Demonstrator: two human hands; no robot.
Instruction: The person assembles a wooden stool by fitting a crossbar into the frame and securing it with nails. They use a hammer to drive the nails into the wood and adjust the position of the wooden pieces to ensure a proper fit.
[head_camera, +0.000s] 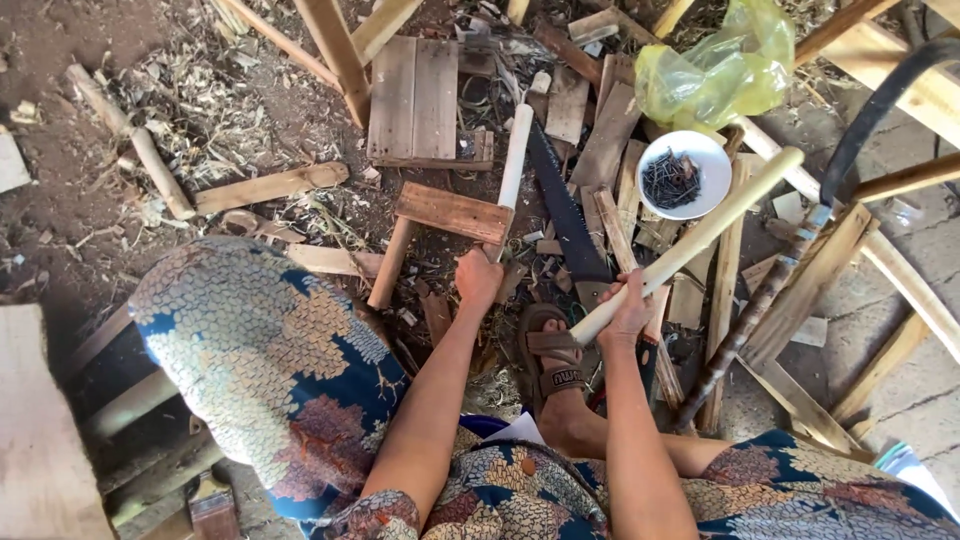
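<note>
Yellow plastic bag (715, 70) above nail bowl (684, 174)

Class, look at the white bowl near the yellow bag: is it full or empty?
Neither: the white bowl stands upright and is partly filled. A small heap of dark nails lies in its middle, with bare white rim around it.

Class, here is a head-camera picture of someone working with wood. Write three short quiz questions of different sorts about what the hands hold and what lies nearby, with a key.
1. True or false: the right hand grips one end of a long pale stick.
2. Multiple choice: the white bowl holds A) water, B) dark nails, C) sawdust.
3. Fill in: the left hand holds the lower end of a pale rounded ____.

Key:
1. True.
2. B; the dark nails lie heaped in it, beside the yellow plastic bag.
3. Stick; this shorter pale stick runs up beside the handsaw.
</note>
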